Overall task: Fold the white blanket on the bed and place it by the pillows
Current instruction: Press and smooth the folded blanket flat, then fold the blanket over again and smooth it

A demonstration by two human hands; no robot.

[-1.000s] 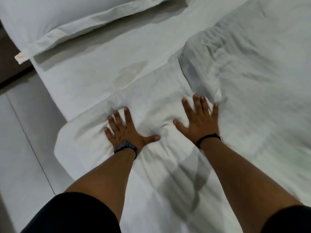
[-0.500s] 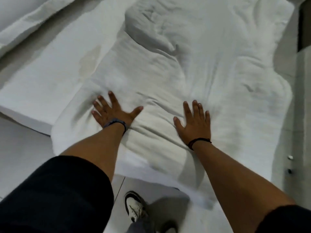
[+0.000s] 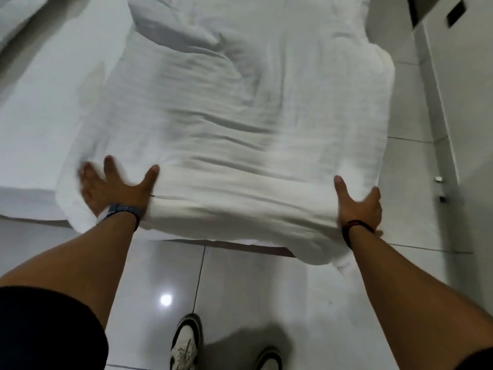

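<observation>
The white blanket (image 3: 240, 124) lies rumpled across the end of the bed, its thick near edge hanging over the mattress toward me. My left hand (image 3: 114, 188) rests flat on the blanket's near left corner with fingers spread, blurred by motion. My right hand (image 3: 357, 204) grips the near right corner, thumb on top and fingers wrapped around the side edge. A strip of a white pillow (image 3: 10, 20) shows at the top left.
The bare white sheet (image 3: 40, 102) lies to the left of the blanket. Glossy grey floor tiles (image 3: 240, 289) run below, with my two shoes (image 3: 186, 345) on them. A pale wall or cabinet (image 3: 453, 102) stands close on the right.
My view has swung toward the bed's end. Both hands slid apart along the near edge; the right reached the right corner and closed on it, and the left moved to the left corner.
</observation>
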